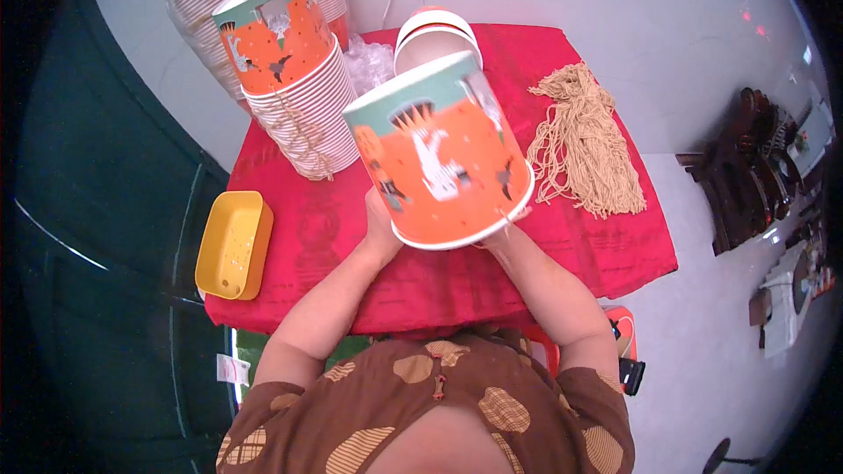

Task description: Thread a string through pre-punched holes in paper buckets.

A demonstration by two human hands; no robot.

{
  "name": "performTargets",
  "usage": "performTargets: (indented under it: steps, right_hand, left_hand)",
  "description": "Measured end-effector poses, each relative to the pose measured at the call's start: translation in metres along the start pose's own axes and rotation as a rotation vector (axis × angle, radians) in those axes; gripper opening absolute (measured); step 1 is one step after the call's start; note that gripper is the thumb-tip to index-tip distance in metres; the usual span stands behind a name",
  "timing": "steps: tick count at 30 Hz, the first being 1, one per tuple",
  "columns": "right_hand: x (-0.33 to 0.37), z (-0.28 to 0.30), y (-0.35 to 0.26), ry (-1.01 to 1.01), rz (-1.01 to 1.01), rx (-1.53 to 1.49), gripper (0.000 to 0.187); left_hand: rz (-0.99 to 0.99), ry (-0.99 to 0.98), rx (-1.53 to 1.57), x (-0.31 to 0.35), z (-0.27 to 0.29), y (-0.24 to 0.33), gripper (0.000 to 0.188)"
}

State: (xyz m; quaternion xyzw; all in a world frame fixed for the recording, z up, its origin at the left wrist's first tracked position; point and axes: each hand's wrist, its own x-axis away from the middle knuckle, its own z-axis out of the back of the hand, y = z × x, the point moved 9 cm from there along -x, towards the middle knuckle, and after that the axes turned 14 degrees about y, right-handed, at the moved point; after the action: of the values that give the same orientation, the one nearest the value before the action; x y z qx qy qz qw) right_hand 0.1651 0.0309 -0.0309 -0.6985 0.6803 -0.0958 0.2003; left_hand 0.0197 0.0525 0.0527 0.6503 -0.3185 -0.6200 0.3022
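Note:
A large paper bucket, orange and green with printed figures, is held up tilted over the table, close to the camera. Behind its lower left side is my left hand, closed against the bucket, its fingers mostly hidden. My right hand grips the bucket's lower right, also largely covered by it. A thin tan strand shows at the rim beside my right hand. To the left stands a tall nested stack of similar buckets, with tan cords hanging down its side. A bundle of tan cords lies on the right.
A red cloth covers the table. On its left edge sits a yellow plastic tray. More buckets lie at the back, beside crumpled clear plastic. Plastic-wrapped stacks stand behind the left stack, near the wall.

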Motion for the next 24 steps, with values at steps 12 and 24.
performTargets:
  steps: [12,24]
  right_hand:
    - [-0.014,-0.064,-0.026,0.386,0.143,0.924,0.008]
    - [-0.017,-0.068,-0.031,0.241,0.268,1.114,0.011]
  left_hand:
    - [0.502,-0.017,-0.031,-0.009,-0.004,0.0,0.022]
    - [0.774,-0.051,0.168,-0.004,-0.006,-0.014,0.028]
